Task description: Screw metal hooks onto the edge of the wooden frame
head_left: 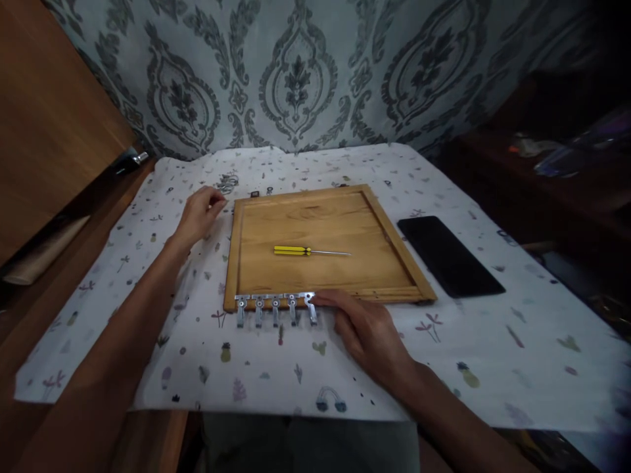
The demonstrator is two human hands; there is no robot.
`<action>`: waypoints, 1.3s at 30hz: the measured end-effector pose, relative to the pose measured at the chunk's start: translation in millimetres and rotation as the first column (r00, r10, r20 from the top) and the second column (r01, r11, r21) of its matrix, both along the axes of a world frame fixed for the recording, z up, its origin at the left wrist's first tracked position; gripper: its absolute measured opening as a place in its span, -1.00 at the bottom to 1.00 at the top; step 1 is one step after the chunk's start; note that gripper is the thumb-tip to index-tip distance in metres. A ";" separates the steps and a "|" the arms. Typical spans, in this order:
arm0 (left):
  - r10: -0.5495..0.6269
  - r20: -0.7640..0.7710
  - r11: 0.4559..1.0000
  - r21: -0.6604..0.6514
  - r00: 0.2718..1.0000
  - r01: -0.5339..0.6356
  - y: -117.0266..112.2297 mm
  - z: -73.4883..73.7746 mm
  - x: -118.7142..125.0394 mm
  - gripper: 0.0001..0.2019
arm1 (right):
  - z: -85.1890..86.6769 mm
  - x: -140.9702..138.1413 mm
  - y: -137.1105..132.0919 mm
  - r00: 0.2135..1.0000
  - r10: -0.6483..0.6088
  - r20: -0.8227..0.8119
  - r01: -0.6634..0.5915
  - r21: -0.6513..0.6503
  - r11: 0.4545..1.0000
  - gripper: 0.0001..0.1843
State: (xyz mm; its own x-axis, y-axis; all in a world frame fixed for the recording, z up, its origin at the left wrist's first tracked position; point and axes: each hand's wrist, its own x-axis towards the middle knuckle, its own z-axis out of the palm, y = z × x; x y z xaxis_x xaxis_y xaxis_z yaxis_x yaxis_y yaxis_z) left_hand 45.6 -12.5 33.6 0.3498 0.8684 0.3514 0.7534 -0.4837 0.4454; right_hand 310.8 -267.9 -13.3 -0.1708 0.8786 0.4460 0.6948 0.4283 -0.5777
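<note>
A wooden board (374, 230) with a raised rim lies flat on a printed cloth (493, 348). A yellow-handled screwdriver (308, 251) rests on its middle. A metal hook rail (275, 307) with several hooks sits along the board's near edge. My right hand (367, 328) lies on the cloth with its fingertips touching the rail's right end, fingers curled round it. My left hand (200, 211) is left of the board's far corner, fingers pinched together near a small pile of metal screws (227, 182); what it pinches is too small to see.
A black phone (449, 255) lies face down right of the board. A wooden cabinet door (49, 125) stands at the left. Patterned wallpaper (296, 72) backs the table. Dark clutter (566, 157) fills the right side.
</note>
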 end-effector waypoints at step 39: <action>-0.835 -0.309 0.548 -0.546 0.456 0.633 -123.3 37.1 99.6 -0.82 | 7.6 -3.7 -3.1 1.000 0.012 0.004 -0.012 0.067 0.998 -0.59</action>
